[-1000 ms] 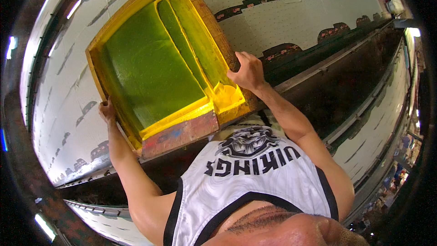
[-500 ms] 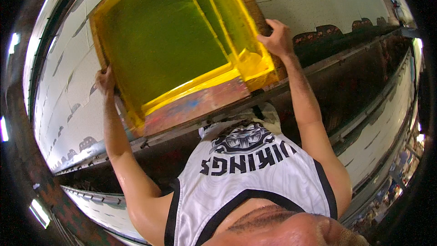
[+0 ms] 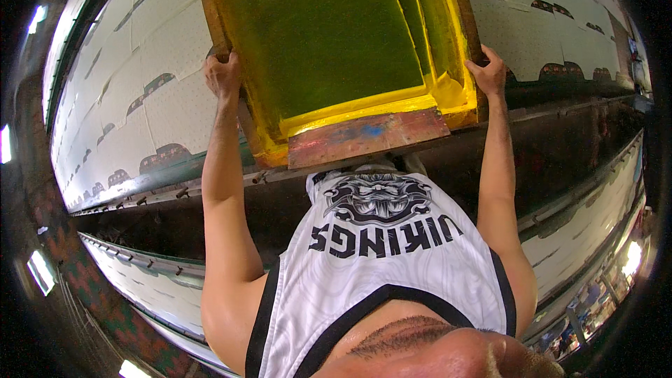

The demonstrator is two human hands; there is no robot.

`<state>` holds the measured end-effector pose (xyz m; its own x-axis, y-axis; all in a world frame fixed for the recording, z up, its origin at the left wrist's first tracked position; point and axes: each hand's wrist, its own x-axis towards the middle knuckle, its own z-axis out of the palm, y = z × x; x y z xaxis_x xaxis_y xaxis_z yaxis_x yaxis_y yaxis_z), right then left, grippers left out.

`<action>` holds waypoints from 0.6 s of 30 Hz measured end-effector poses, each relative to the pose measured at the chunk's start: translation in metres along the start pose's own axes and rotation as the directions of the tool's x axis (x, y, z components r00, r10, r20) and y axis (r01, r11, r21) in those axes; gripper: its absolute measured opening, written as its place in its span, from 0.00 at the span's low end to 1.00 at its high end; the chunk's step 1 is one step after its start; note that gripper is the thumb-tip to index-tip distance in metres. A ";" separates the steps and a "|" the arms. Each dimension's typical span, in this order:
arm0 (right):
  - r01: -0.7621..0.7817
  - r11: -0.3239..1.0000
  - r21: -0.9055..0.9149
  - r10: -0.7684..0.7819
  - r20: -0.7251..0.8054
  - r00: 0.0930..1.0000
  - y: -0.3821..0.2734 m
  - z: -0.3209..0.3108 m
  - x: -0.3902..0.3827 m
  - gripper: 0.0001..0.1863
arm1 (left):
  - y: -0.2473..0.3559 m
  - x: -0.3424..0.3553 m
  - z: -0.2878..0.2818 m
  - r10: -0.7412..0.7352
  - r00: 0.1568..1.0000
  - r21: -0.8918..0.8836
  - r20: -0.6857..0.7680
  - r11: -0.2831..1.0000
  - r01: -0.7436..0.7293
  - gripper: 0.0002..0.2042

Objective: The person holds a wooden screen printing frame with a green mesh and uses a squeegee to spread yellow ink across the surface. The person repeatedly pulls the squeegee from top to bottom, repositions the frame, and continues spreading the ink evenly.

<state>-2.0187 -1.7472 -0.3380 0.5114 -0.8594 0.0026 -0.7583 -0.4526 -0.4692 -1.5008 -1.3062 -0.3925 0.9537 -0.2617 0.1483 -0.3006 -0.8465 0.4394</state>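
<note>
A wooden screen-printing frame (image 3: pixel 472 24) with a dark green mesh (image 3: pixel 329 35) lies across the long table before me. Bright yellow ink (image 3: pixel 451 91) coats its inner edges and is thickest at the near right corner. Two thin yellow ridges run along the mesh's right side. My left hand (image 3: pixel 224 75) is closed round the left edge of the frame, fingers partly hidden behind it. My right hand (image 3: pixel 489 71) grips the opposite edge, thumb toward the ink. Over the near side lies a flat board (image 3: pixel 367 136) stained red and blue.
Pale cloth (image 3: pixel 164 108) with dark, car-shaped printed patches covers the table on both sides of the frame. Along its near edge runs a rail (image 3: pixel 150 199) with small pegs. Behind me stands another long table (image 3: pixel 150 280) with similar pale covering.
The frame has shifted right along the table, with both my hands still holding its sides. More of the printed cloth shows on the left.
</note>
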 end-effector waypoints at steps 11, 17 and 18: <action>-0.040 0.999 -0.019 0.041 0.086 0.995 0.007 0.003 0.008 0.41 | 0.014 -0.010 0.022 -0.037 0.999 0.042 0.017 0.998 0.037 0.27; 0.222 0.945 -0.240 -0.248 -0.084 0.965 -0.017 0.023 -0.041 0.42 | 0.017 -0.019 0.031 -0.078 0.995 0.034 0.054 0.997 0.076 0.27; 0.358 0.889 -0.284 -0.405 -0.127 0.905 -0.033 0.025 -0.059 0.41 | 0.011 -0.017 0.036 -0.085 0.995 0.039 0.050 0.996 0.083 0.28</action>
<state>-2.0139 -1.6755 -0.3453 0.7192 -0.6247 0.3043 -0.6059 -0.7782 -0.1655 -1.5199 -1.3279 -0.4221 0.9751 -0.2118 0.0655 -0.2196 -0.8828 0.4153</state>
